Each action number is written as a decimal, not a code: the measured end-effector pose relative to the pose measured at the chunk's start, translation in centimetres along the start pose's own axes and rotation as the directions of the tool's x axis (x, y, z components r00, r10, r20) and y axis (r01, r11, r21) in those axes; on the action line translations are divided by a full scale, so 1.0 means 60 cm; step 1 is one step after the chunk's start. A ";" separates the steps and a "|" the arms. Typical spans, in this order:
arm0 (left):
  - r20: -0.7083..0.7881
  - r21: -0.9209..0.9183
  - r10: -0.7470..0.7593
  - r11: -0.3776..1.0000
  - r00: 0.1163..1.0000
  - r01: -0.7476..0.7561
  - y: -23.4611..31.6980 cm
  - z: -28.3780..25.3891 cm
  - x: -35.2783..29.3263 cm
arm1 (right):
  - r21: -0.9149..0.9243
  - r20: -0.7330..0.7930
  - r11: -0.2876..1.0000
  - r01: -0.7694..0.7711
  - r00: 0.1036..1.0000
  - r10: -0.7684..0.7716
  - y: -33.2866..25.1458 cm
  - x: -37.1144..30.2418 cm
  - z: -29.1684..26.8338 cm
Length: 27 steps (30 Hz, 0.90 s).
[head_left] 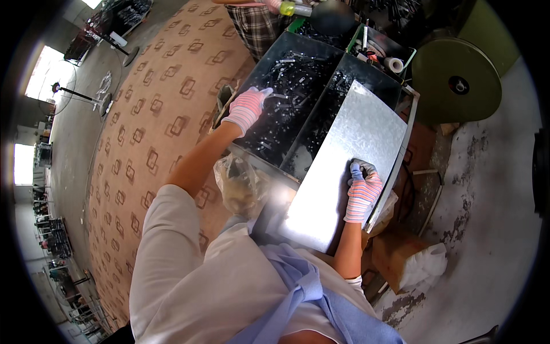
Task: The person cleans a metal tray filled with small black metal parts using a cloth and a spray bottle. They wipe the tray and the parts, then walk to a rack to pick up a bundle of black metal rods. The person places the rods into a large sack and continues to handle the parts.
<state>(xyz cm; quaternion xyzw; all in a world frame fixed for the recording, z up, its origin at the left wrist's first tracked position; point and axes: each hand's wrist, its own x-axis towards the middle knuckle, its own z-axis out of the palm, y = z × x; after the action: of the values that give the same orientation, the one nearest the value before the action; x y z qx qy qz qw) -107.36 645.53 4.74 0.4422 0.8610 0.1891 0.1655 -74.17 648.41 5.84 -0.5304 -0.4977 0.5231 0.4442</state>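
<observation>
My left hand [247, 110], in a pink-and-grey striped knit glove, reaches over the left side of a dark bin [255, 146]. Its fingers are closed at the tips, where a small metal strip [279, 96] sticks out. Many similar small pieces [298, 71] lie scattered in that bin. My right hand [362, 192], in a matching glove with greyish fingertips, rests on a shiny bare metal sheet [338, 155]. Its fingers are curled together, and whatever they hold is hidden. The sheet slopes over the right part of the worktable.
A second dark compartment [312, 135] lies beside the sheet. Beyond stands a green-edged bin [395, 43] with a tape roll [394, 65]. A large olive disc [456, 80] is at right, a cardboard box [395, 258] below. Another person's plaid clothing [258, 28] shows at the far side.
</observation>
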 end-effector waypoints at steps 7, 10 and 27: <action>-0.133 0.552 0.584 0.714 0.801 -0.430 0.006 -0.007 -0.003 | 0.008 0.005 1.000 -0.017 1.000 0.017 -0.005 -0.002 0.002; 0.221 -0.603 -0.078 0.773 0.972 0.199 0.067 -0.056 -0.006 | 0.005 -0.013 1.000 -0.024 1.000 0.025 -0.003 0.002 0.000; 0.072 -0.939 -0.133 0.324 0.988 0.113 0.035 -0.112 -0.011 | 0.020 -0.019 1.000 0.008 1.000 -0.008 -0.002 0.000 0.000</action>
<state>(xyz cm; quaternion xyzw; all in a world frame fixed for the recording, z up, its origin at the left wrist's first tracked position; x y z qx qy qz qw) -108.56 644.90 11.66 0.1976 0.6263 0.6417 0.3961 -74.19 648.42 5.97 -0.5288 -0.4903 0.5212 0.4565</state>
